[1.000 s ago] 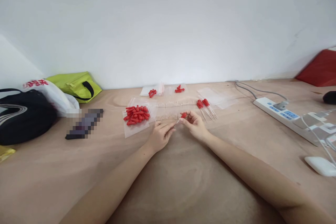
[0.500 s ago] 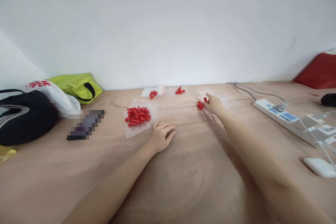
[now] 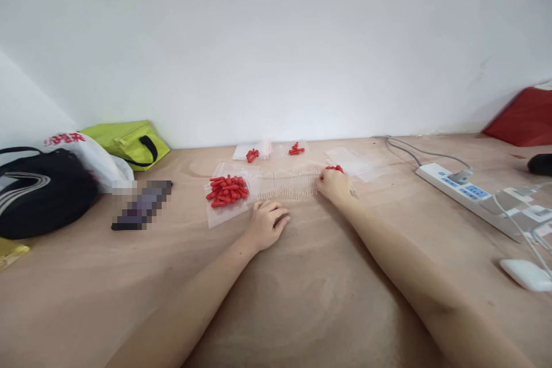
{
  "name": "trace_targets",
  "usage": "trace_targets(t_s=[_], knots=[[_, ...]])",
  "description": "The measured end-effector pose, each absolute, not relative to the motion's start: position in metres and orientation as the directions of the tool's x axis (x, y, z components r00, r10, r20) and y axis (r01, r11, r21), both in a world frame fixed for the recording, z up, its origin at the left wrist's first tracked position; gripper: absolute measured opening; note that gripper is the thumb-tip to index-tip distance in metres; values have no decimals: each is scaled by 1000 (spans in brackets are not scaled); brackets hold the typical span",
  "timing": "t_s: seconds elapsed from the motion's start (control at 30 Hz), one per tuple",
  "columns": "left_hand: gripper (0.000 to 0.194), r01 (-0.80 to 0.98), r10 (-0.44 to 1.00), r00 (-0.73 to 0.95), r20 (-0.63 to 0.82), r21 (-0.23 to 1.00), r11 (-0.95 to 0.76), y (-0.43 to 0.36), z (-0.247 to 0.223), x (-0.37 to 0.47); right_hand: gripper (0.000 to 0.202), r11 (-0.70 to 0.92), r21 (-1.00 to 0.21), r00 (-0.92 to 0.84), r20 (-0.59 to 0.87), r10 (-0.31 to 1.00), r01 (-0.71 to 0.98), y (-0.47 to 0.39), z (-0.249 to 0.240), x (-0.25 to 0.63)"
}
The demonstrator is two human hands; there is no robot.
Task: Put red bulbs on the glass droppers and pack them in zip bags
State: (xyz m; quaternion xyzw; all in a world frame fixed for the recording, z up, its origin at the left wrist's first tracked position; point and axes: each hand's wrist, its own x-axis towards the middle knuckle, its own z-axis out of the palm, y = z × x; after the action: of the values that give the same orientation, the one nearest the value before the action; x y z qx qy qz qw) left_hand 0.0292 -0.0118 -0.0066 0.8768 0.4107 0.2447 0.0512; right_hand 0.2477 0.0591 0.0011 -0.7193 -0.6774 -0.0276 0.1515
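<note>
My left hand (image 3: 268,225) rests on the wooden table (image 3: 302,276), fingers loosely bent and thumb apart, holding nothing. Beyond it lies a long row of thin pale sticks with lighter tips (image 3: 288,184), side by side like cotton swabs. At the right end of this row, my right hand (image 3: 335,186) has its fingers pinched together; what is between them is hidden. Several red, club-shaped pieces (image 3: 335,168) show just behind that hand. To the left of the row, a heap of similar red pieces (image 3: 227,191) sits on a clear plastic bag (image 3: 216,217).
Behind the row lie two small groups of red pieces (image 3: 252,155) on clear bags. More flat bags (image 3: 351,162) lie right. A power strip (image 3: 466,192) with cables and a white case (image 3: 524,273) are farther right. A dark, pixelated object (image 3: 142,205) and bags (image 3: 125,141) stand left.
My right hand has moved left and nearer, from above the red pieces and bag on the right to the right end of the stick row. My left hand has stayed in place.
</note>
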Motion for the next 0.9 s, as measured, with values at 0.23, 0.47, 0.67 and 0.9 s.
trace_targets(t_s=[0.23,0.47,0.67,0.9], knots=[[14,693,740,544,396,284,-662,-13,-10,30,27,-254,-223,278,86,957,941,69,5,242],[13,857,741,324,588,149,-493,2,-3,9,26,-282,-228,301,56,952,932,73,10,235],[16,984,788,48,614,107,-144,32,18,-41,23,-231,-203,250,69,966,951,70,8,232],[21,998,886,33,463,28,-51,36,16,-52,24,-104,-141,128,176,976,985,39,20,231]])
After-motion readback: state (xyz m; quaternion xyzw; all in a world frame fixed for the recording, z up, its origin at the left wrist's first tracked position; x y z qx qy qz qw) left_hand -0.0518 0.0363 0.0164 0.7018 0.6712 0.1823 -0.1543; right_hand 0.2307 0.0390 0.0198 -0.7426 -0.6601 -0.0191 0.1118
